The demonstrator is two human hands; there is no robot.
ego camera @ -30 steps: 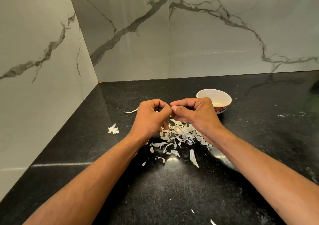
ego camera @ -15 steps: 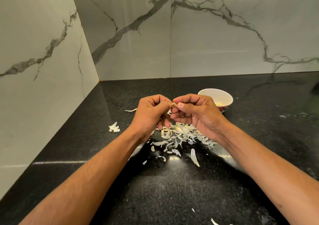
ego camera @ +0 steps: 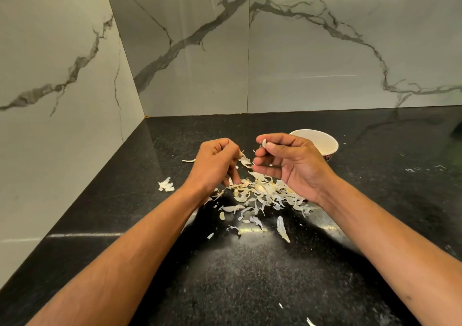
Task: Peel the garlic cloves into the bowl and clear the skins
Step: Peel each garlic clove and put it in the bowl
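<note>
Head view. Right hand (ego camera: 292,165) pinches pale garlic clove (ego camera: 264,142) between thumb and forefinger, raised above counter (ego camera: 250,275). Left hand (ego camera: 215,163) fingers curled, apparently gripping skin scrap (ego camera: 243,160); contact blurred. Hands apart. Skins pile (ego camera: 265,195) on counter below both hands. White bowl (ego camera: 317,141) behind right hand, partly hidden. Stray skin (ego camera: 165,185) left of pile.

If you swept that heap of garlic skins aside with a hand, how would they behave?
The garlic skins look paper-thin and curled, so probably very light and floppy. They already lie scattered across the black counter, so a sweep would likely scatter some.
</note>
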